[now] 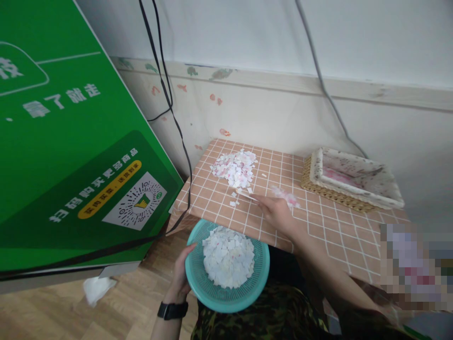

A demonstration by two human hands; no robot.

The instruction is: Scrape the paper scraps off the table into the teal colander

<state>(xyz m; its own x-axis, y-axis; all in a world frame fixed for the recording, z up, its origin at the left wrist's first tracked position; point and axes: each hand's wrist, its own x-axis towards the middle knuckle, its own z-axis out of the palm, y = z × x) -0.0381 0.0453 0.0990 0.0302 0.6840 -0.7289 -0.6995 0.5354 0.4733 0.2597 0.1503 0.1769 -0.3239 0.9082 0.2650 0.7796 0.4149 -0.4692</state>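
Note:
My left hand (183, 269) grips the left rim of a round teal plastic colander (226, 302), held in front of my body below the table's near edge. Inside it lies a heap of small white paper pieces (228, 257). Over the checked cloth, my right hand (278, 211) is closed on a thin pale flat tool (247, 194), its kind unclear. The tool's tip is by a few loose scraps at the near side of a pile of white and pinkish paper pieces (236, 166).
A brown-and-white checked tablecloth (262, 224) covers the table. A cloth-lined wicker basket (339, 198) stands at the right, and a pink-white patch (286, 196) lies behind my right hand. A green cabinet (116, 141) and hanging black cable (187, 165) are at the left.

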